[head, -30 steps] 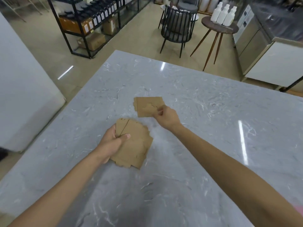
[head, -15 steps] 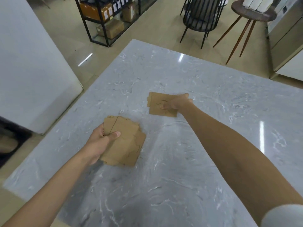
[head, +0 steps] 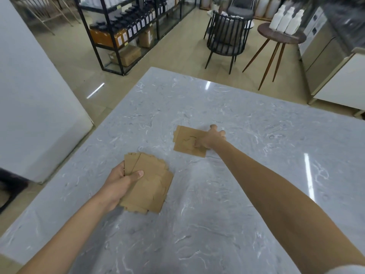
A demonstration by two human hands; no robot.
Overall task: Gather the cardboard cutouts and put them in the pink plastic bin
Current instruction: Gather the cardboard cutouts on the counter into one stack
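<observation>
A fanned stack of brown cardboard cutouts (head: 152, 182) sits in my left hand (head: 120, 182), thumb on top, just above the grey marble table (head: 217, 214). Farther out, a small pile of flat cutouts (head: 186, 141) lies on the table. My right hand (head: 210, 138) rests on the pile's right side, thumb pressed on the cardboard, fingers spread over its far edge. The pink plastic bin is out of view.
The table's left edge runs diagonally beside a white cabinet (head: 33, 107). Beyond the far edge stand a black shelf with bottles (head: 126, 30), a black chair (head: 227, 36) and a round side table (head: 280, 36) with white bottles.
The camera has tilted and shifted. My right hand has slid farther over the pile on the table. My left hand still holds its stack in much the same place.
</observation>
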